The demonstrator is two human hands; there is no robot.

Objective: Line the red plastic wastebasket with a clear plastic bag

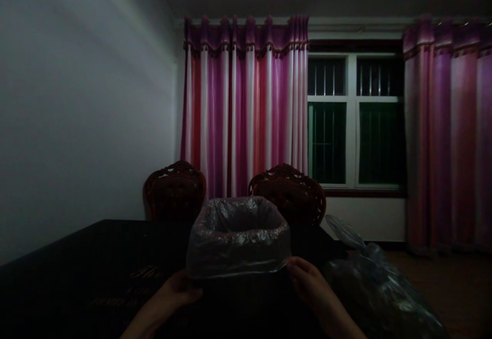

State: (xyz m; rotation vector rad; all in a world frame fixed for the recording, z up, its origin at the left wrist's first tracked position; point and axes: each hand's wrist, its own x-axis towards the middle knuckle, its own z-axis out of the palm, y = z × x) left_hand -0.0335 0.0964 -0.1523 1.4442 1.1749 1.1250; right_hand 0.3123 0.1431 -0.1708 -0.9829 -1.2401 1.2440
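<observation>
A translucent plastic bin liner [242, 254] is folded over the rim of a dark trash can [240, 300] on the table, its mouth wide and facing up. My left hand [179, 290] is closed at the lower left corner of the liner, thumb along the can's front and the other fingers partly hidden. At the opposite corner, my right hand [305, 276] pinches the liner's hanging edge between thumb and fingers. The can's body is nearly lost in the dark.
A filled, knotted clear plastic bag [384, 287] is at the right. The black table [77, 257] bears gold lettering. Behind it are two carved wooden chairs [177, 190], a striped curtain [242, 113] and a barred window [353, 123]. The room is dim.
</observation>
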